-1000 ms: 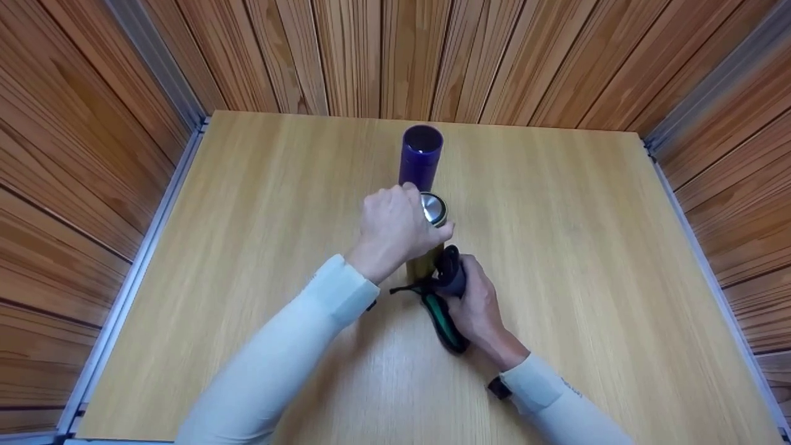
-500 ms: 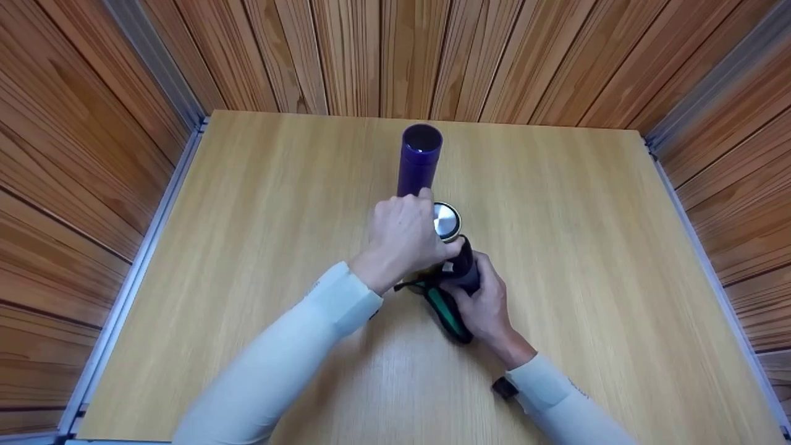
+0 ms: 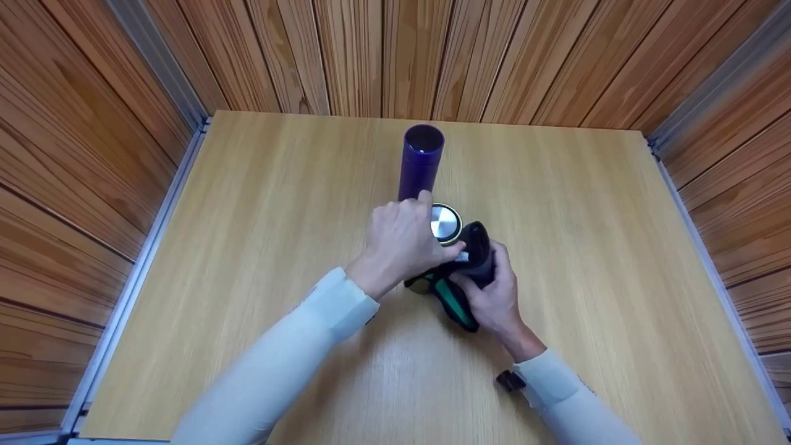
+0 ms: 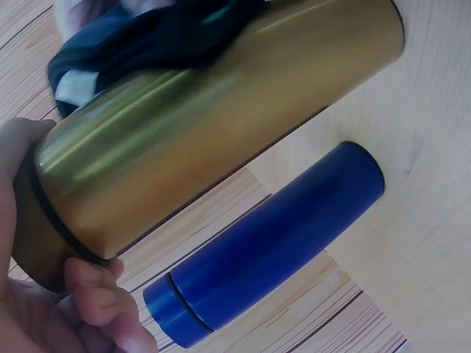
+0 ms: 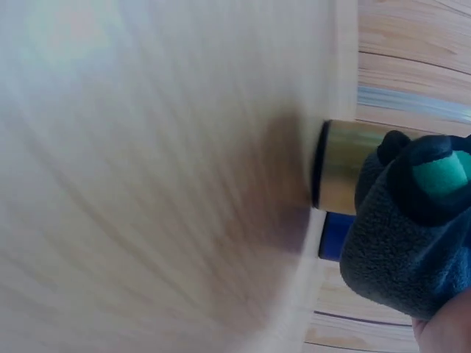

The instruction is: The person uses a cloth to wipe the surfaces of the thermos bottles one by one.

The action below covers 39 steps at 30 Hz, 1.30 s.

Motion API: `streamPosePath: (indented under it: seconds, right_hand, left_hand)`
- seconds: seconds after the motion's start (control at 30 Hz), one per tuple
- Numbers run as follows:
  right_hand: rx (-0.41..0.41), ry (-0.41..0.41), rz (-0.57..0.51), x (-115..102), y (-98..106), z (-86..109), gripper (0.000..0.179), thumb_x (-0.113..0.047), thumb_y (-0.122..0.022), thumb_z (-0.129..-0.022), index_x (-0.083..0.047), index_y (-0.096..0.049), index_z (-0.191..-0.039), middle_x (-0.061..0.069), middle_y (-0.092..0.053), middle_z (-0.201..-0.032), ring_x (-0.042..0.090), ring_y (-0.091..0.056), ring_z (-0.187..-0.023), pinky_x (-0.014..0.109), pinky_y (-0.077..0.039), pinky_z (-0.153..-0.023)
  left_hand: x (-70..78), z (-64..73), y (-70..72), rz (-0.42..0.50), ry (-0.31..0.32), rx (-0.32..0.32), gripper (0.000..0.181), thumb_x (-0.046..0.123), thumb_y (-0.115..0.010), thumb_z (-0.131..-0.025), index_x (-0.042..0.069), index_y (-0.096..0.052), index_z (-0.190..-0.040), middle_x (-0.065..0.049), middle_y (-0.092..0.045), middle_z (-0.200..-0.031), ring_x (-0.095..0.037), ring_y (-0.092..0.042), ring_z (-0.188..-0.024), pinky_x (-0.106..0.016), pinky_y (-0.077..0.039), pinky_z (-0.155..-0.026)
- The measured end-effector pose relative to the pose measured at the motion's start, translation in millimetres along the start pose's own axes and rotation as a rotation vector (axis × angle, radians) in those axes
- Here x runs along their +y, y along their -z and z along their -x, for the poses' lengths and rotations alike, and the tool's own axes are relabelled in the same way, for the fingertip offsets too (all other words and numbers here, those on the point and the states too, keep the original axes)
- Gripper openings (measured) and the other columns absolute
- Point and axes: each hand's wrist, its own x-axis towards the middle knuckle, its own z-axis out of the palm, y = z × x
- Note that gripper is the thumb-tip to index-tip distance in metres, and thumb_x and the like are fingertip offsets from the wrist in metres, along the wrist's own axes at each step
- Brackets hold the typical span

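Observation:
My left hand (image 3: 401, 235) grips a gold metal bottle (image 4: 221, 110) around its capped top. Seen from above, the bottle's silver disc top (image 3: 446, 224) shows beside the thumb. Close against the bottle, my right hand (image 3: 494, 300) holds a dark grey fabric pouch (image 3: 482, 266) with black trim. The pouch's mouth faces up near the left thumb, and a green part (image 3: 451, 300) hangs below toward me. In the right wrist view the fleecy pouch (image 5: 397, 243) covers part of the gold bottle (image 5: 349, 165). The left wrist view shows the pouch's white label (image 4: 77, 87).
Behind the left hand stands a purple bottle (image 3: 420, 167) with a dark top, which looks blue in the left wrist view. Wood-plank walls (image 3: 408, 55) enclose the back and sides of the light wooden table (image 3: 587, 247).
The gold bottle and left hand have shifted slightly right. My right hand has moved up and right with the pouch, whose mouth now shows more openly.

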Motion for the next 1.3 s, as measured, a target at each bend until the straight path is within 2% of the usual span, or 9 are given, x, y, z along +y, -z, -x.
streamPosePath:
  seconds: [0.17,0.3,0.43,0.53,0.73,0.87,1.07,1.17,1.3]
  right_hand:
    - [0.018,-0.028,-0.033,14.5,8.3,-6.4,0.061,0.010,-0.077,-0.085,0.005,-0.045,-0.136,0.013,-0.058,-0.132,0.021,-0.054,-0.123,0.028,-0.040,-0.109]
    - [0.046,0.023,-0.060,14.1,14.0,-13.5,0.057,0.008,-0.080,-0.083,0.006,-0.051,-0.131,0.012,-0.063,-0.124,0.022,-0.059,-0.115,0.029,-0.045,-0.103]
    - [0.052,0.077,-0.066,10.8,18.2,-19.9,0.056,0.012,-0.080,-0.080,0.009,-0.054,-0.130,0.013,-0.065,-0.119,0.021,-0.061,-0.109,0.029,-0.047,-0.099]
    - [0.054,0.100,-0.065,4.5,21.6,-24.2,0.056,0.017,-0.078,-0.079,0.012,-0.055,-0.129,0.011,-0.066,-0.118,0.018,-0.062,-0.108,0.028,-0.047,-0.098]
    - [0.034,0.170,-0.064,-27.1,29.5,-33.6,0.049,0.021,-0.074,-0.079,0.016,-0.055,-0.124,0.008,-0.068,-0.114,0.014,-0.063,-0.105,0.027,-0.048,-0.097]
    - [0.013,0.221,-0.053,-34.7,37.2,-42.0,0.049,0.022,-0.072,-0.079,0.015,-0.055,-0.124,0.012,-0.069,-0.115,0.015,-0.063,-0.106,0.028,-0.047,-0.099]
    - [-0.011,0.274,-0.054,-26.9,50.9,-60.0,0.050,0.023,-0.072,-0.077,0.012,-0.058,-0.124,0.014,-0.069,-0.114,0.020,-0.064,-0.106,0.031,-0.048,-0.098]
    - [-0.045,0.303,-0.052,-33.2,55.0,-67.8,0.051,0.021,-0.074,-0.078,0.010,-0.059,-0.125,0.012,-0.069,-0.115,0.022,-0.063,-0.106,0.032,-0.048,-0.099]
    - [-0.105,0.334,-0.059,-48.6,56.1,-76.6,0.050,0.019,-0.073,-0.079,0.008,-0.059,-0.126,0.012,-0.068,-0.115,0.024,-0.062,-0.106,0.034,-0.047,-0.099]
  left_hand:
    - [-1.8,3.9,-6.7,0.055,-0.002,0.073,0.081,0.080,-0.069,-0.074,0.006,-0.063,-0.106,-0.004,-0.066,-0.075,-0.018,-0.058,-0.054,-0.031,-0.049,-0.048]
    - [-3.9,7.6,-14.1,0.107,-0.013,0.155,0.079,0.078,-0.071,-0.074,0.006,-0.062,-0.103,-0.004,-0.067,-0.076,-0.018,-0.060,-0.055,-0.031,-0.049,-0.048]
    - [-6.4,11.0,-21.5,0.202,-0.010,0.231,0.075,0.075,-0.076,-0.072,0.006,-0.060,-0.099,-0.004,-0.068,-0.078,-0.019,-0.064,-0.060,-0.033,-0.051,-0.050]
    - [-7.6,13.1,-25.8,0.278,-0.003,0.264,0.072,0.072,-0.079,-0.072,0.007,-0.060,-0.098,-0.004,-0.068,-0.080,-0.019,-0.066,-0.064,-0.033,-0.053,-0.053]
    - [-9.0,17.2,-32.5,0.381,-0.004,0.329,0.070,0.067,-0.082,-0.073,0.007,-0.062,-0.103,-0.004,-0.068,-0.089,-0.019,-0.067,-0.075,-0.033,-0.056,-0.063]
    - [-10.8,20.3,-38.0,0.429,-0.017,0.372,0.073,0.067,-0.082,-0.073,0.006,-0.065,-0.108,-0.004,-0.068,-0.095,-0.018,-0.066,-0.083,-0.033,-0.057,-0.071]
    - [-14.4,25.1,-45.8,0.495,-0.032,0.373,0.070,0.066,-0.082,-0.074,0.009,-0.066,-0.111,-0.002,-0.066,-0.097,-0.016,-0.062,-0.087,-0.032,-0.054,-0.075]
    - [-16.3,27.8,-48.8,0.525,-0.024,0.342,0.070,0.064,-0.083,-0.074,0.009,-0.068,-0.114,-0.001,-0.064,-0.098,-0.015,-0.060,-0.088,-0.031,-0.053,-0.075]
    - [-18.3,31.2,-52.8,0.565,-0.003,0.299,0.072,0.060,-0.086,-0.074,0.010,-0.069,-0.122,0.001,-0.059,-0.095,-0.016,-0.056,-0.084,-0.028,-0.047,-0.069]
